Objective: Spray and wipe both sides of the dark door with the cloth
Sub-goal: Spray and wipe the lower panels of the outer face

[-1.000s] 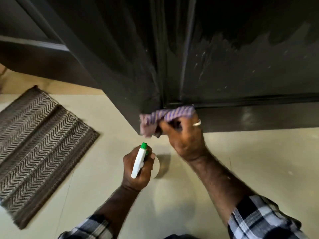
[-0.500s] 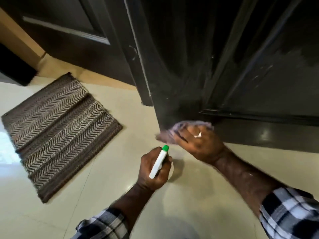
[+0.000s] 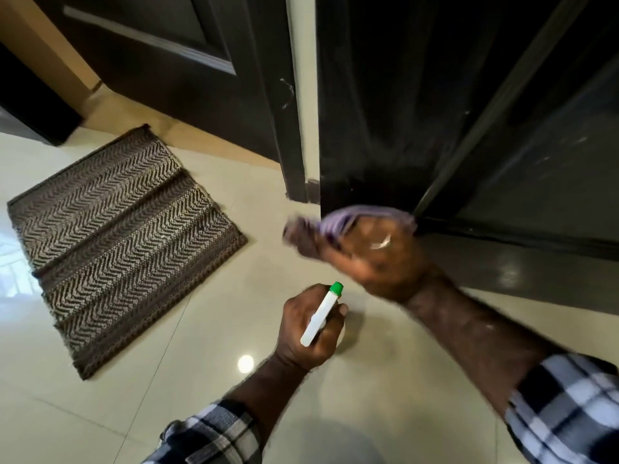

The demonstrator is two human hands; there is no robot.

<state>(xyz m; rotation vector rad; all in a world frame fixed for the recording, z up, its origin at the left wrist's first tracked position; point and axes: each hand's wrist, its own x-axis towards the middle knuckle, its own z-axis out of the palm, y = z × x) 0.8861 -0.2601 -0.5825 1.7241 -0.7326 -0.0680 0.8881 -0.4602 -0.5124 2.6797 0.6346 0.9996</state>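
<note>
The dark door (image 3: 435, 112) fills the upper right, its bottom corner just above the floor. My right hand (image 3: 378, 259) grips a purple striped cloth (image 3: 338, 219) against that lower corner, beside the door's edge; the hand and cloth are blurred by motion. My left hand (image 3: 308, 329) is lower, over the floor, wrapped around a white spray bottle with a green nozzle (image 3: 321, 314). The bottle points up and to the right, toward the cloth. Its body is mostly hidden by my fingers.
A brown zigzag doormat (image 3: 124, 236) lies on the glossy cream tile floor (image 3: 167, 396) to the left. A second dark door panel (image 3: 167, 55) and a pale frame strip (image 3: 306, 95) stand behind the door's edge. A tan wall (image 3: 43, 48) is at far left.
The view has swung right and closer, showing more of the mat and the frame. My right hand has kept wiping the cloth around the door's bottom corner. The left hand with the bottle has held its place.
</note>
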